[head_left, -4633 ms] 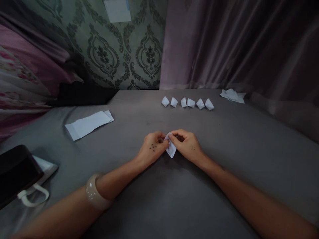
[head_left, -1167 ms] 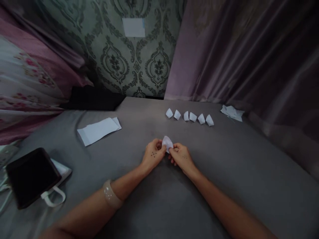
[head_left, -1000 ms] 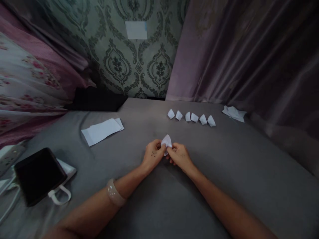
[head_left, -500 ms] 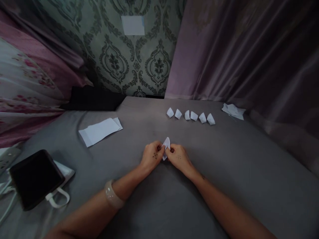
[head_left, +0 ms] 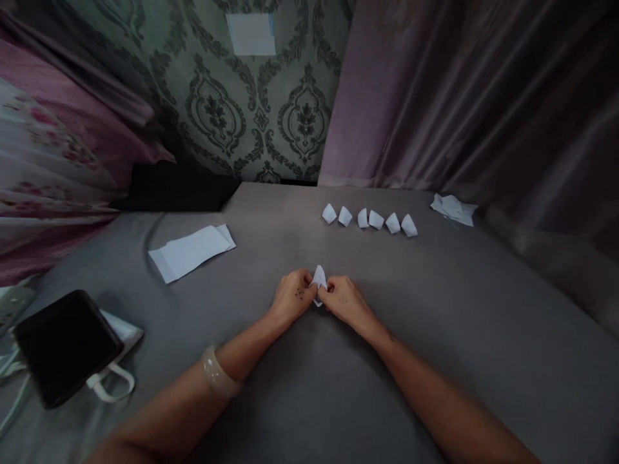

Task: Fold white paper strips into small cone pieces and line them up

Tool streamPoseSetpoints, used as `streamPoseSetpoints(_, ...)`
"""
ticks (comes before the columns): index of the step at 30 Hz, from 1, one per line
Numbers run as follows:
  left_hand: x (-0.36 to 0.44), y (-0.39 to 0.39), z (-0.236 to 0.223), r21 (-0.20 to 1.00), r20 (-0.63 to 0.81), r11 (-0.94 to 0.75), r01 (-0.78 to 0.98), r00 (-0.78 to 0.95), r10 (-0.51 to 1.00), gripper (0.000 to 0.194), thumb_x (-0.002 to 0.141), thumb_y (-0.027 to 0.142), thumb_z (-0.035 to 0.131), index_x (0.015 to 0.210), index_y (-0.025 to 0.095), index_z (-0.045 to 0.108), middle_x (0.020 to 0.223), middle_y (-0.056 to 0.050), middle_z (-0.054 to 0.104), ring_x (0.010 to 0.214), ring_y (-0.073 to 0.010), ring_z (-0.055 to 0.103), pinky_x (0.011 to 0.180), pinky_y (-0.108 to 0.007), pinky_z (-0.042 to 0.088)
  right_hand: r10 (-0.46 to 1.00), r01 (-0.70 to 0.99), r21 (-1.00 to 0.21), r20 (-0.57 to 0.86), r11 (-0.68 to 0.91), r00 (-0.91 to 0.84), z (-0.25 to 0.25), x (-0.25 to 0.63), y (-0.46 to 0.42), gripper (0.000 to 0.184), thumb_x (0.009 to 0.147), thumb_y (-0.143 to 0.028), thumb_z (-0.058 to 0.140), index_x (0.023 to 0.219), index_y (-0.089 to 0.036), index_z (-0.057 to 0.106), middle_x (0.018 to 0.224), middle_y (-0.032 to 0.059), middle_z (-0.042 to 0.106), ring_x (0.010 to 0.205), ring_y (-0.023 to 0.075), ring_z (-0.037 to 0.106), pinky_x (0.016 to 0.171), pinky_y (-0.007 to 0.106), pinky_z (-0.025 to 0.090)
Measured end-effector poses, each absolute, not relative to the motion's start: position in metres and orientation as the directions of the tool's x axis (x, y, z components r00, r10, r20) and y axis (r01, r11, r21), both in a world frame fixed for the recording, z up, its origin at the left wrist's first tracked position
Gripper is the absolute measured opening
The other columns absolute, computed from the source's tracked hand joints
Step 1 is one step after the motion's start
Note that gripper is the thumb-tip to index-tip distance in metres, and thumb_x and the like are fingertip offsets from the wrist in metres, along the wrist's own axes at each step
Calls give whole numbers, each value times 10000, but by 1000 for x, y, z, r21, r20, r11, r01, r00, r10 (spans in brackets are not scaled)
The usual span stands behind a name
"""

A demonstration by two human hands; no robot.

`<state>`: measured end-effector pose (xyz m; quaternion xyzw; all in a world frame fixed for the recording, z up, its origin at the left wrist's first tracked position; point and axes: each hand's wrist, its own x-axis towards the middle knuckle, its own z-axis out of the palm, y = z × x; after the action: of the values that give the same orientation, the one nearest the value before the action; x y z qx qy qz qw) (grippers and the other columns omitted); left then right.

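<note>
A small folded piece of white paper (head_left: 319,276) is pinched between my two hands, its pointed tip facing away from me. My left hand (head_left: 293,294) grips its left side, thumb and fingers closed on it. On the opposite side, my right hand (head_left: 345,299) is closed on the paper too, thumb at the front. Fingers cover much of its lower part. Beyond my hands stands a row of several small folded white paper shapes (head_left: 376,220), apart from the piece I hold.
White paper strips (head_left: 193,251) lie stacked at left on the grey sheet (head_left: 271,412). A black tablet-like device (head_left: 68,348) with a white cable (head_left: 116,386) is at near left. Crumpled paper (head_left: 453,209) lies far right; a black cloth (head_left: 178,190) sits at the back left.
The view has tilted and shifted slightly, so the background sits higher in the picture. Both hands still hold the folded paper, which looks a little more upright and narrower between them.
</note>
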<state>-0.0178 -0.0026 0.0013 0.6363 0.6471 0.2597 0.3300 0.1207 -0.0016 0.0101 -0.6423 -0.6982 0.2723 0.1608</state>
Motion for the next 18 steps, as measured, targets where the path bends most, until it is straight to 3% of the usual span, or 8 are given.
streamPoseSetpoints(4,-20,1,1,765,-119,79,639,19,993,147,725,290,556,707,159,622,604,-1,601,595,-135,538,526,-225,322,988,756,-654,-96,26,-117,13,127,-4,227,820,-316,517,720,-169,659,560,21,632,493,126,543,496,223,324)
streamPoseSetpoints(9,-21,1,3,800,-108,83,595,7,994,127,719,269,576,714,151,624,619,-11,620,592,-132,558,539,-226,348,982,724,-663,121,189,-145,21,133,-22,270,866,-261,443,1013,-189,659,659,19,672,550,133,572,546,224,371)
streamPoseSetpoints(14,-19,-1,6,797,-109,94,597,-11,994,135,734,267,557,705,154,625,615,-16,624,586,-133,554,545,-233,350,969,808,-543,50,230,-242,21,127,-27,344,843,-191,434,1070,-158,690,794,91,724,670,177,630,644,263,401)
streamPoseSetpoints(18,-17,-1,6,795,-102,87,600,-9,995,123,733,245,545,686,156,616,609,-14,617,586,-130,547,545,-231,348,972,806,-555,17,206,-236,18,124,-23,382,837,-190,437,1142,-125,657,748,86,709,626,167,605,610,256,386)
